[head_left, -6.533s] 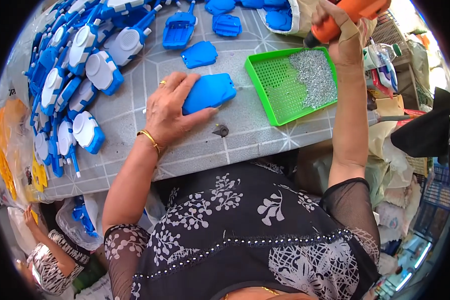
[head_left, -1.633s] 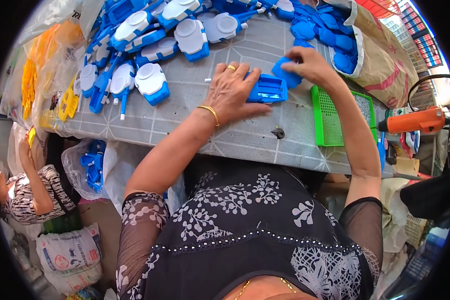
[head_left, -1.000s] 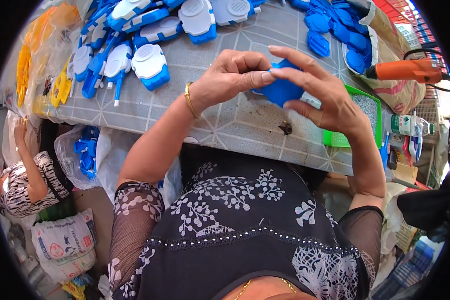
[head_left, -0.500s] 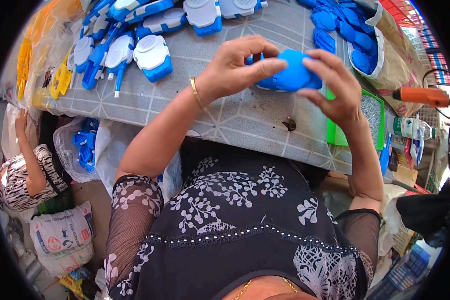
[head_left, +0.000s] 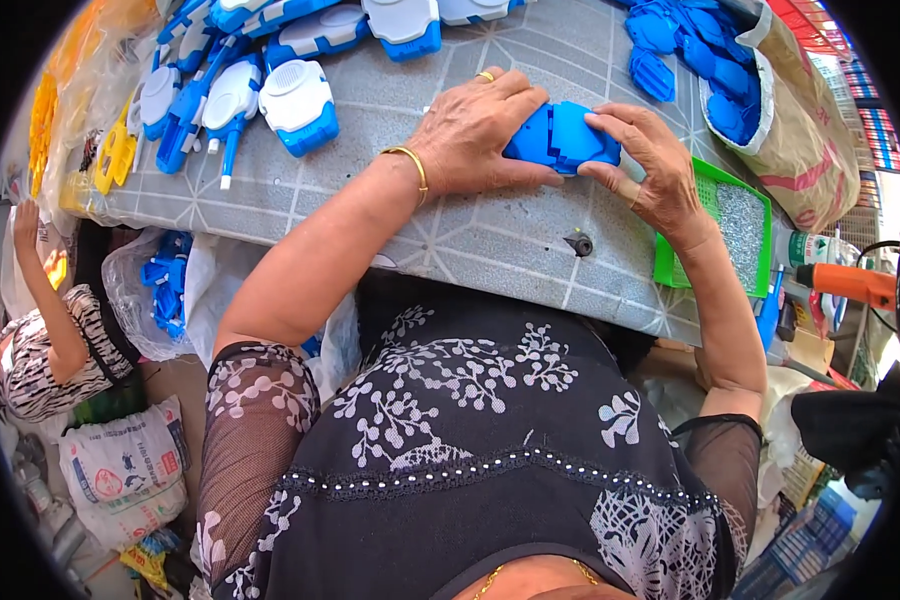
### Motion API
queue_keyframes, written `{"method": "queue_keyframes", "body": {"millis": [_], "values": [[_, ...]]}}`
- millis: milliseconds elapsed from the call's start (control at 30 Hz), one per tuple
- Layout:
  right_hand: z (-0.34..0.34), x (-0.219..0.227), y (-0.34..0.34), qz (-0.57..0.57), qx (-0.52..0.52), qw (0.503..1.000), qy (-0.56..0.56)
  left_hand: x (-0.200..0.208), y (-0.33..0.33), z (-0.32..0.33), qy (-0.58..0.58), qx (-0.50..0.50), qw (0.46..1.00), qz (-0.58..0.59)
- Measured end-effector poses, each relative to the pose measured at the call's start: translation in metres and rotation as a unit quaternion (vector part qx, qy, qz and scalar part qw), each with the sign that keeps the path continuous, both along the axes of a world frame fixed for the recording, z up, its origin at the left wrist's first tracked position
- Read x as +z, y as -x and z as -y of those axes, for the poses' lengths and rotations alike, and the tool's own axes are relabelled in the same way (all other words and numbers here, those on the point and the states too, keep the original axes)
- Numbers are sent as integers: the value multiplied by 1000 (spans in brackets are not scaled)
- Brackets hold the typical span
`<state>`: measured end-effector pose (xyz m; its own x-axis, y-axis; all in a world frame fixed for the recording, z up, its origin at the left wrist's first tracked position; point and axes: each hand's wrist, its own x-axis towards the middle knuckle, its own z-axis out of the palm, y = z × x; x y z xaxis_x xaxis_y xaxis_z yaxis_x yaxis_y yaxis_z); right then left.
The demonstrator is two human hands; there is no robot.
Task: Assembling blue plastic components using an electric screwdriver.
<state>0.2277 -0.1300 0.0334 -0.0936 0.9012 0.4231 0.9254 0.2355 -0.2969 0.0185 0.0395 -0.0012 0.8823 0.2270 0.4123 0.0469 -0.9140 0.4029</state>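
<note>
A blue plastic casing (head_left: 562, 138) is between my hands, low over the grey tabletop or resting on it; I cannot tell which. A stepped seam crosses its middle. My left hand (head_left: 478, 130) covers the casing's left end, thumb along the near edge and fingers over the far side. My right hand (head_left: 652, 168) pinches its right end between thumb and fingers. Part of the casing is hidden under my left hand. Just nearer to me, a small dark pointed piece (head_left: 579, 243) lies on the table.
White-and-blue plastic units (head_left: 297, 100) are heaped at the far left, beside a yellow part (head_left: 118, 157). At the right are loose blue covers (head_left: 653, 75), a paper sack (head_left: 805, 150), a green tray (head_left: 667, 262) of tiny metal pieces and an orange-handled tool (head_left: 852, 284). Another person (head_left: 60, 350) sits at left.
My left hand has turned palm-down over the casing, and the casing has tilted, showing its seam. My right fingers have closed on its right end. At left, the other person's hand has risen.
</note>
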Motion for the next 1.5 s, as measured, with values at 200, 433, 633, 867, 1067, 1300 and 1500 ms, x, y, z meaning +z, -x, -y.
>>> {"method": "queue_keyframes", "body": {"millis": [200,433,633,867,1067,1300,1500], "values": [[-3,4,-1,13,1,1000,26,-2,-2,-4,25,-2,1000,1],[-17,13,7,-50,-9,997,51,-6,-3,1,40,18,998,39],[-9,14,-1,-96,17,982,164,-3,-1,0,39,22,999,11],[-1,12,0,56,35,992,107,-5,-2,0,32,13,999,29],[-7,33,7,165,48,978,121,-6,-2,0,26,5,999,31],[-9,18,-3,147,94,982,75,-6,-1,0,29,5,999,31],[-7,14,-7,120,101,984,90,-7,-3,3,34,-8,999,38]]}}
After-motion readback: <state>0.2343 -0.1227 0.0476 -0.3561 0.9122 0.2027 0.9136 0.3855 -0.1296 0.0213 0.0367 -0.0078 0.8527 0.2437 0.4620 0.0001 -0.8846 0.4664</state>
